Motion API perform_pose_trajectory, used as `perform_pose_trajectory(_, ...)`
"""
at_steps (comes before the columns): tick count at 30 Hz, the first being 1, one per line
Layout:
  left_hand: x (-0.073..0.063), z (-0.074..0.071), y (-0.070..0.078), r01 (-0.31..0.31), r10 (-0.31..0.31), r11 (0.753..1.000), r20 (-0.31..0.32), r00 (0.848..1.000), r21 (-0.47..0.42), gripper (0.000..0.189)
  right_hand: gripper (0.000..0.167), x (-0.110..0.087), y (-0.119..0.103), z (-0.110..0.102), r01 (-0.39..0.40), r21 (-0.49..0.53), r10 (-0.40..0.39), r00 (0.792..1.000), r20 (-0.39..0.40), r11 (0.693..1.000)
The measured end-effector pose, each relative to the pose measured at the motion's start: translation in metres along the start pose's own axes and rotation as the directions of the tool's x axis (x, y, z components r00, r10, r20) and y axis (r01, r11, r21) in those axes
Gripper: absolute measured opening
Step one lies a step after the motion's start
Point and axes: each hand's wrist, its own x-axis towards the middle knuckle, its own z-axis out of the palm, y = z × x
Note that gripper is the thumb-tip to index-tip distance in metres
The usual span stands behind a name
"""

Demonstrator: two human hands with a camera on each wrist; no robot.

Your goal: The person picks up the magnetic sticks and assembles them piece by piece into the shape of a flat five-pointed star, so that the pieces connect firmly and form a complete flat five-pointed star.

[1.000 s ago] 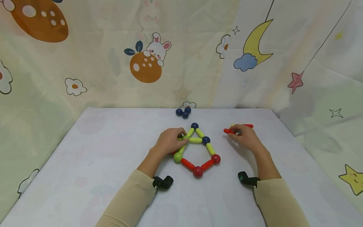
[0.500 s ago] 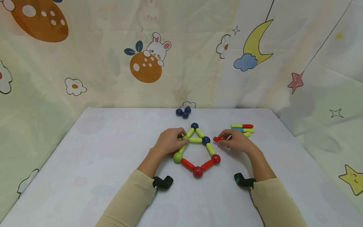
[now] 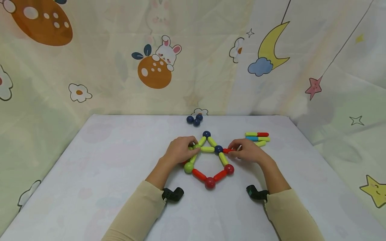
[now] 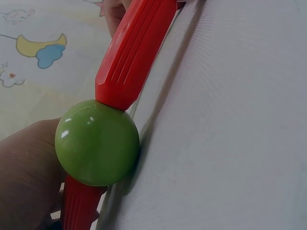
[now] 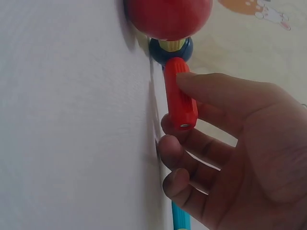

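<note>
On the table lies a linked figure of magnetic rods and balls. My left hand [image 3: 181,149] holds it at the upper left, thumb and fingers around a green ball [image 3: 196,146]. A second green ball [image 4: 98,143], joined to red rods, shows close up in the left wrist view. My right hand [image 3: 247,150] pinches a red magnetic rod [image 5: 180,100] between thumb and index finger. The rod's far end is right at a dark blue ball [image 3: 218,149] on the figure's right side. Red balls [image 3: 210,182] and red rods [image 3: 199,174] form the near corner.
Several loose rods, among them a blue-and-green pair [image 3: 251,138] and a green-and-red pair [image 3: 257,134], lie beyond my right hand. Dark blue balls [image 3: 196,122] cluster near the table's back edge. A patterned cloth [image 3: 105,67] hangs behind the white table [image 3: 75,174].
My right hand has come left from the loose rods, carrying the red rod to the dark blue ball. My left hand stays in place on the figure.
</note>
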Motion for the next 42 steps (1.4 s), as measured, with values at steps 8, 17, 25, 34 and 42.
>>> perform_pose_trajectory(8, -0.002, 0.0, 0.001, 0.002, -0.002, 1.0, -0.002, 1.0, 0.0, 0.028, 0.032, -0.005, 0.004, -0.009, -0.025, 0.015, 0.025, 1.0, -0.013, 1.0)
perform_pose_trajectory(17, -0.003, 0.0, 0.002, 0.006, -0.006, 1.0, 0.001, 1.0, 0.004, 0.028, 0.039, -0.021, 0.022, -0.03, -0.001, 0.046, 0.009, 0.984, -0.177, 0.999)
perform_pose_trajectory(25, -0.001, 0.001, 0.001, 0.01, -0.011, 1.0, 0.007, 1.0, 0.002, 0.028, 0.044, -0.029, 0.044, -0.043, -0.103, 0.076, 0.12, 0.953, -0.279, 0.992)
perform_pose_trajectory(34, 0.002, -0.002, 0.002, 0.0, 0.0, 1.0, 0.006, 1.0, 0.0, 0.029, 0.042, -0.033, 0.069, -0.046, -0.162, 0.024, 0.16, 0.923, -0.35, 0.986)
perform_pose_trajectory(42, -0.002, -0.001, 0.0, 0.01, -0.01, 1.0, 0.014, 1.0, -0.001, 0.029, 0.041, -0.029, 0.074, -0.036, -0.225, -0.075, 0.194, 0.936, -0.292, 0.971)
